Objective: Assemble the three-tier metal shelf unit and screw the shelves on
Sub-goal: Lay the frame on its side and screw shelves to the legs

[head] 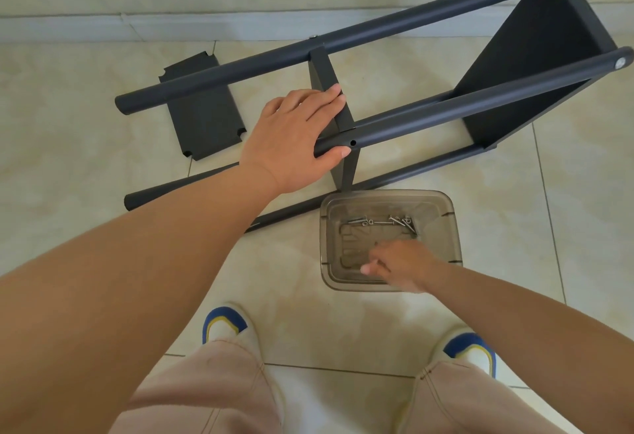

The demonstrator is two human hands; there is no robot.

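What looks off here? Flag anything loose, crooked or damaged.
No damage shows. One loose shelf panel lies flat on the floor, under the far pole's free end, not yet fitted. The near upper pole shows an empty screw hole by the left hand. The right hand reaches into the tub of screws.

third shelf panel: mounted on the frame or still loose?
Loose. The third shelf panel lies flat on the floor tiles, partly under a post, while two shelves already sit between the posts.

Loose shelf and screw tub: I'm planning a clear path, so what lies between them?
In the head view, the left hand, gripping a post, and a lower post cross between the loose shelf and tub.
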